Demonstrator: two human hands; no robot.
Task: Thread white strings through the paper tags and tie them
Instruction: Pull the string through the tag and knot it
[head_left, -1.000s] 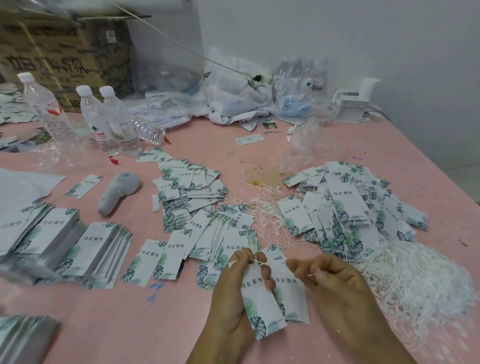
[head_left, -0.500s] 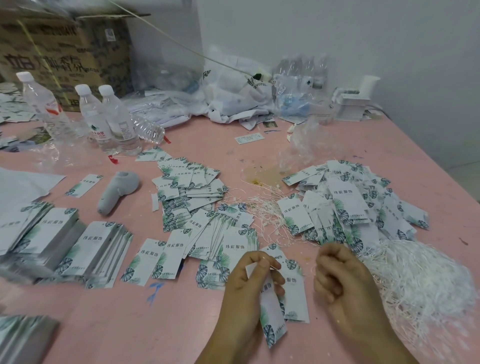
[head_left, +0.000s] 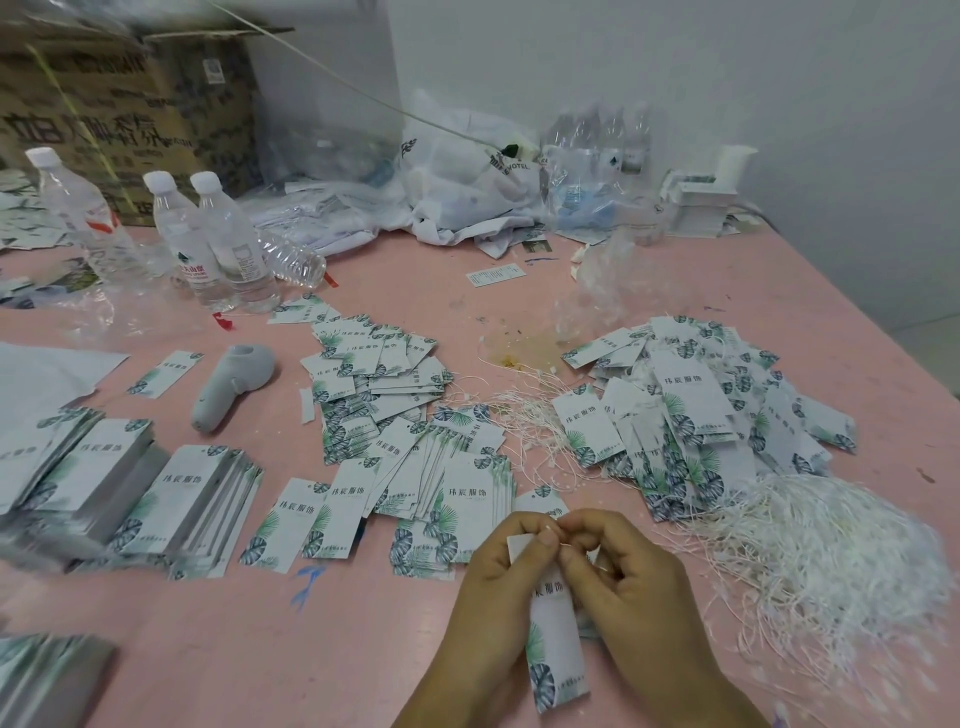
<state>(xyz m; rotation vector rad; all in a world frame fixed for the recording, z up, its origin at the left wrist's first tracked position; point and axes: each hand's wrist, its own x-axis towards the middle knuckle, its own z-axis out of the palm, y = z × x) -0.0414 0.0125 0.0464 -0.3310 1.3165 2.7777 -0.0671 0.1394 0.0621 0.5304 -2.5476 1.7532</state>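
Observation:
Low in the head view, my left hand (head_left: 501, 582) grips a white paper tag (head_left: 555, 644) with a green leaf print, held upright by its top. My right hand (head_left: 631, 587) meets it at the tag's top edge, its thumb and forefinger pinching a thin white string (head_left: 563, 543). A big heap of loose white strings (head_left: 810, 561) lies just right of my hands. Tags with strings on them are piled at the right (head_left: 691, 410). Loose tags (head_left: 379, 379) spread across the middle of the pink table (head_left: 260, 649).
Stacks of tags (head_left: 171, 499) sit at the left, a grey handheld device (head_left: 228, 384) behind them. Water bottles (head_left: 218, 244), a cardboard box (head_left: 119, 109) and plastic bags (head_left: 467, 182) crowd the back. The table's right edge runs beside the wall.
My right hand, apart from the tag half a second ago, has moved left and joined my left hand at the tag's top. The tag has stayed in my left hand.

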